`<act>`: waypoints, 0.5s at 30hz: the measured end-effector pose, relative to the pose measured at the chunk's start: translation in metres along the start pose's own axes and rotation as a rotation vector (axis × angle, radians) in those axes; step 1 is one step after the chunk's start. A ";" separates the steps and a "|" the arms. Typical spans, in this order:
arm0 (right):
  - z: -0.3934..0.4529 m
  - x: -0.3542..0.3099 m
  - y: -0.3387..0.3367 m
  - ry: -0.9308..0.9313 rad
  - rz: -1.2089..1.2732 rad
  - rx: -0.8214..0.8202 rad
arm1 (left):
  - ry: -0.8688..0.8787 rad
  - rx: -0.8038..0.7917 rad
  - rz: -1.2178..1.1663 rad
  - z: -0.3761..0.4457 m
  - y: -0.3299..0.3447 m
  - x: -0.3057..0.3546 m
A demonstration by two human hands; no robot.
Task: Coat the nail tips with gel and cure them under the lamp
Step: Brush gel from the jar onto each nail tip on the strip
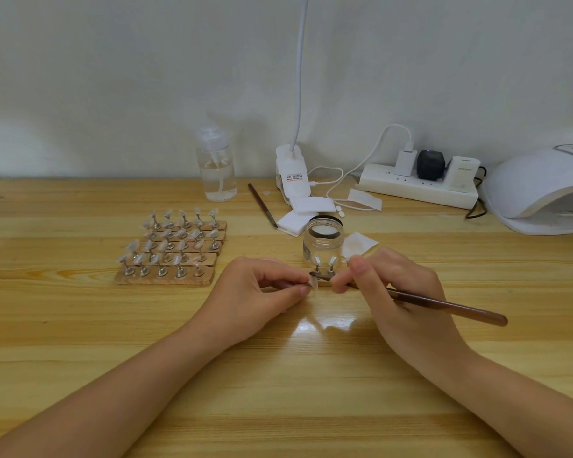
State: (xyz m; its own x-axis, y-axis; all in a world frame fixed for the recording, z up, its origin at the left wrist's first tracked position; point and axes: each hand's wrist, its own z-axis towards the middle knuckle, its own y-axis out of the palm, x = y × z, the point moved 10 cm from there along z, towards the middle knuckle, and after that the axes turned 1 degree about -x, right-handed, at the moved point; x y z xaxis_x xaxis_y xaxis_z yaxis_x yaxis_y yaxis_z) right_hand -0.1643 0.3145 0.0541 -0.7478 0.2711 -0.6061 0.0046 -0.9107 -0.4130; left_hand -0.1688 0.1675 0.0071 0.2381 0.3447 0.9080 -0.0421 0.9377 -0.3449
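My left hand point(262, 292) pinches a small nail tip stand point(311, 285) between thumb and fingers at the table's middle. My right hand point(394, 292) grips a brown-handled brush point(450, 307), whose bristle end touches the tip held in my left hand. Two more nail tips on stands point(325, 266) sit on a wooden strip just behind my fingers. A clear gel jar point(323, 242) stands open behind them. The white curing lamp point(543, 190) is at the far right.
Several wooden strips with rows of nail tips point(172, 249) lie to the left. A pump bottle point(215, 163), a second brush point(262, 204), white pads point(298, 214), a clip lamp base point(291, 173) and a power strip point(417, 183) line the back.
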 end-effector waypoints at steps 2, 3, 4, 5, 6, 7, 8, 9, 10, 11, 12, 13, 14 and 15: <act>0.000 0.001 0.000 0.005 0.014 0.000 | -0.010 0.006 -0.014 0.000 0.000 0.000; -0.001 0.002 0.001 0.014 0.024 0.000 | -0.020 0.012 -0.023 0.000 -0.001 -0.001; -0.001 0.003 0.000 0.028 0.037 0.002 | -0.031 0.019 -0.032 0.000 -0.001 -0.002; -0.001 0.005 0.000 0.039 0.049 0.005 | -0.040 0.027 -0.039 0.000 -0.001 -0.003; -0.002 0.006 0.000 0.048 0.060 0.006 | -0.049 0.032 -0.046 0.000 -0.002 -0.004; -0.002 0.007 0.000 0.056 0.072 0.007 | -0.057 0.034 -0.053 -0.001 -0.002 -0.004; -0.003 0.008 0.000 0.067 0.086 0.007 | -0.062 0.034 -0.059 -0.001 -0.002 -0.004; -0.004 0.010 0.000 0.078 0.103 0.007 | -0.065 0.035 -0.068 -0.001 -0.002 -0.004; -0.004 0.011 0.000 0.091 0.122 0.009 | -0.067 0.038 -0.079 -0.002 -0.002 -0.003; -0.005 0.013 0.000 0.104 0.142 0.010 | -0.066 0.040 -0.088 -0.002 -0.002 -0.002; -0.005 0.014 0.000 0.112 0.163 0.013 | -0.063 0.041 -0.095 -0.002 -0.002 -0.001; -0.006 0.014 -0.001 0.117 0.185 0.021 | -0.055 0.041 -0.100 -0.003 -0.002 0.001; -0.006 0.015 -0.003 0.120 0.207 0.036 | -0.043 0.037 -0.103 -0.003 -0.002 0.003; -0.007 0.015 -0.006 0.125 0.226 0.055 | -0.028 0.032 -0.105 -0.004 -0.003 0.006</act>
State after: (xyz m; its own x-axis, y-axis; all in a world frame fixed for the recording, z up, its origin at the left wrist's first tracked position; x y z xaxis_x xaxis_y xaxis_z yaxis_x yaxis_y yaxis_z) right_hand -0.1714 0.3260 0.0425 -0.6441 0.0916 -0.7594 0.1236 -0.9673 -0.2215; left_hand -0.1639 0.1669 0.0122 0.2154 0.2453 0.9452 -0.0491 0.9694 -0.2404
